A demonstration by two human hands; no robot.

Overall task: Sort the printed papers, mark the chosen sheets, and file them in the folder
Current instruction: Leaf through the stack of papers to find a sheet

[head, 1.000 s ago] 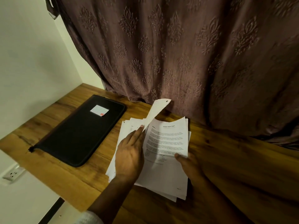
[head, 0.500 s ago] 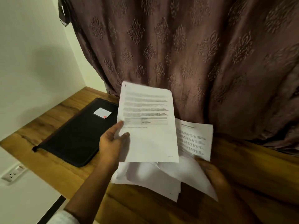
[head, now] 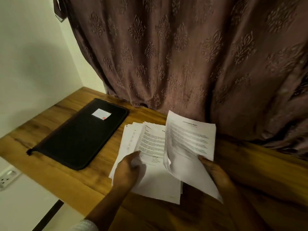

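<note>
A loose stack of printed papers (head: 150,184) lies fanned on the wooden desk (head: 66,179). My left hand (head: 127,170) rests on the stack's left side, thumb and fingers pinching the lower corner of the top sheet (head: 152,144). My right hand (head: 215,170) holds one printed sheet (head: 190,144) raised and tilted above the stack's right side, thumb on its lower edge. A closed black zip folder (head: 80,139) with a small white label lies flat to the left of the papers, apart from them.
A brown patterned curtain (head: 183,64) hangs right behind the desk. A white wall stands at the left. A wall socket (head: 7,178) sits below the desk's left front edge.
The sheet my left hand held up half a second ago is back down on the stack. My right hand now holds a different sheet raised at the right.
</note>
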